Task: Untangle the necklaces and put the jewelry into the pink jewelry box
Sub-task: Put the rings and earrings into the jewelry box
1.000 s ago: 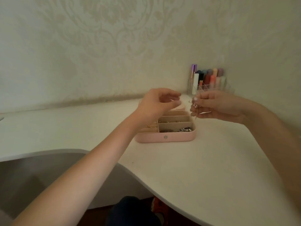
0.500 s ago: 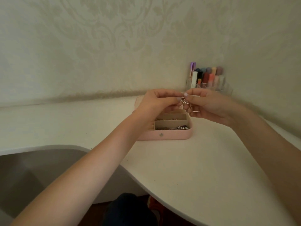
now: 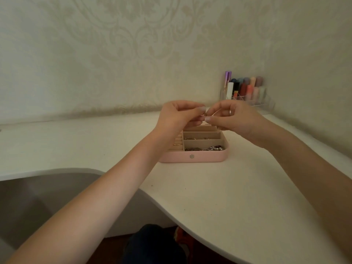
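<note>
The pink jewelry box (image 3: 202, 157) lies open on the white desk, its beige compartments holding several chains and beads (image 3: 207, 148). Above its back half, my left hand (image 3: 177, 117) and my right hand (image 3: 234, 117) meet fingertip to fingertip. Both pinch a small thin piece of jewelry (image 3: 204, 115) between thumb and forefinger; a fine strand of it runs toward my right palm. The piece is too small to tell its shape. The box's lid is hidden behind my hands.
A clear organizer (image 3: 247, 96) with lipsticks and small bottles stands in the back right corner against the wall. The white desk (image 3: 219, 197) has a curved front edge, with a grey cut-out at the lower left. My knees show below.
My hands were apart a second ago; they have come together above the box, and both now pinch the small piece. The view has shifted slightly.
</note>
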